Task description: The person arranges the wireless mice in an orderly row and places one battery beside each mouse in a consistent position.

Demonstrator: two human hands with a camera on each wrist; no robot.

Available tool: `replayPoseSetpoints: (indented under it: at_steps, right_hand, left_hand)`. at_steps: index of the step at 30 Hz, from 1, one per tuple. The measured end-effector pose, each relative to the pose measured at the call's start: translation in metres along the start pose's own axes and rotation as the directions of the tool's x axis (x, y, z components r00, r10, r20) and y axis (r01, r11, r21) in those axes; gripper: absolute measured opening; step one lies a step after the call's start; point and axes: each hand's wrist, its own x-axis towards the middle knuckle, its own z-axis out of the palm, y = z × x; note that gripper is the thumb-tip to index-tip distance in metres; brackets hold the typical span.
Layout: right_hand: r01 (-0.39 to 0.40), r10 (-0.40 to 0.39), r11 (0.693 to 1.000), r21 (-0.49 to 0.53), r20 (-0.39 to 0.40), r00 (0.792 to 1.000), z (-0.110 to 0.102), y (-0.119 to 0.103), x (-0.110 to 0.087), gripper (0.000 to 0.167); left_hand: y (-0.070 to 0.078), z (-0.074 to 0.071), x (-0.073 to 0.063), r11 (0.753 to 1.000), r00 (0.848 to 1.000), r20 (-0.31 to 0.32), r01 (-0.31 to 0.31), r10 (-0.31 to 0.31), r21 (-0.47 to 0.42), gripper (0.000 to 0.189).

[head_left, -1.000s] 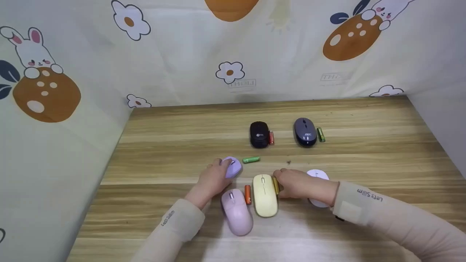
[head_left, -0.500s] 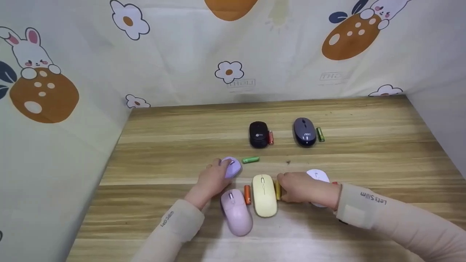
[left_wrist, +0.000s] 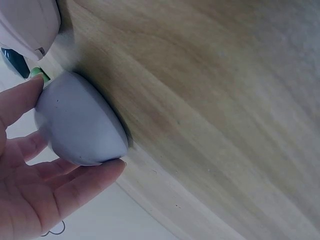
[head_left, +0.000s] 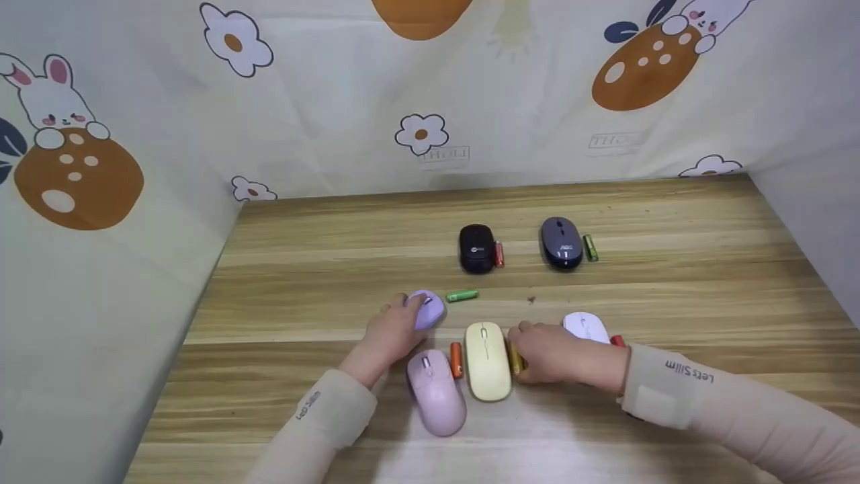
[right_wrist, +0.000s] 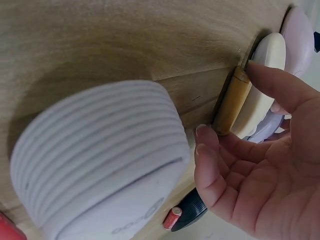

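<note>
In the head view my left hand (head_left: pixel 394 331) grips a small purple mouse (head_left: pixel 431 312) on the table. Seen from the left wrist, thumb and fingers curl round the sides of this mouse (left_wrist: pixel 80 120). My right hand (head_left: pixel 556 352) pinches a yellow battery (head_left: pixel 516 359) just right of a pale yellow mouse (head_left: pixel 488 363). The right wrist view has the thumb at one end of the battery (right_wrist: pixel 233 102) and fingers at the other. Partly behind the right hand lies a white mouse (head_left: pixel 586 327); a red battery (head_left: pixel 617 341) shows beside it.
A pink mouse (head_left: pixel 437 396) and an orange battery (head_left: pixel 456 360) lie left of the yellow mouse. A green battery (head_left: pixel 462 296) is beside the purple mouse. Farther back are a black mouse (head_left: pixel 477 249) with a red battery (head_left: pixel 498 255) and a grey mouse (head_left: pixel 562 243) with a dark green battery (head_left: pixel 590 248).
The right hand has shifted slightly right with the yellow battery, leaving a small gap from the yellow mouse. The red battery by the white mouse has come into view. The left hand stays put.
</note>
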Motion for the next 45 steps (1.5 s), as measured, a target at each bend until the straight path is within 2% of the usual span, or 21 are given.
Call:
replayPoseSetpoints:
  at_steps: [4,19,28,35,38,40,42,45]
  right_hand:
    - [0.012,-0.012,1.0,0.012,0.019,1.0,0.0,-0.001,-0.004,0.039]
    - [0.027,-0.027,0.999,-0.021,0.002,1.0,0.001,-0.003,-0.007,0.043]
    - [-0.019,0.019,1.0,0.006,0.075,0.997,-0.011,-0.005,-0.009,0.052]
    - [-0.084,0.084,0.996,0.006,0.015,0.996,-0.029,0.014,-0.019,0.05]
    - [-0.139,0.139,0.99,0.005,-0.037,0.99,-0.031,0.028,-0.029,0.051]
    - [-0.181,0.18,0.983,-0.008,-0.063,0.982,-0.029,0.036,-0.036,0.052]
    - [-0.206,0.204,0.978,-0.023,-0.077,0.976,-0.026,0.043,-0.042,0.051]
    - [-0.23,0.228,0.973,-0.024,-0.083,0.97,-0.022,0.05,-0.05,0.051]
  left_hand:
    - [0.0,-0.001,0.0,1.0,1.0,0.012,0.01,-0.01,-0.004,0.059]
    - [0.001,-0.001,0.002,1.0,0.999,0.044,0.031,-0.031,-0.004,0.059]
    - [0.0,-0.003,-0.001,1.0,1.0,0.005,-0.007,0.007,0.006,0.057]
    - [0.002,-0.009,0.007,0.999,0.996,0.083,0.016,-0.013,-0.031,0.058]
    - [0.005,-0.013,0.011,1.0,0.999,0.042,-0.015,0.016,-0.026,0.054]
    - [0.008,-0.014,0.014,0.999,0.999,-0.017,-0.051,0.051,0.003,0.047]
    - [0.013,-0.013,0.018,0.994,0.991,-0.091,-0.097,0.101,0.044,0.038]
    - [0.022,-0.012,0.027,0.979,0.969,-0.17,-0.156,0.178,0.132,0.025]
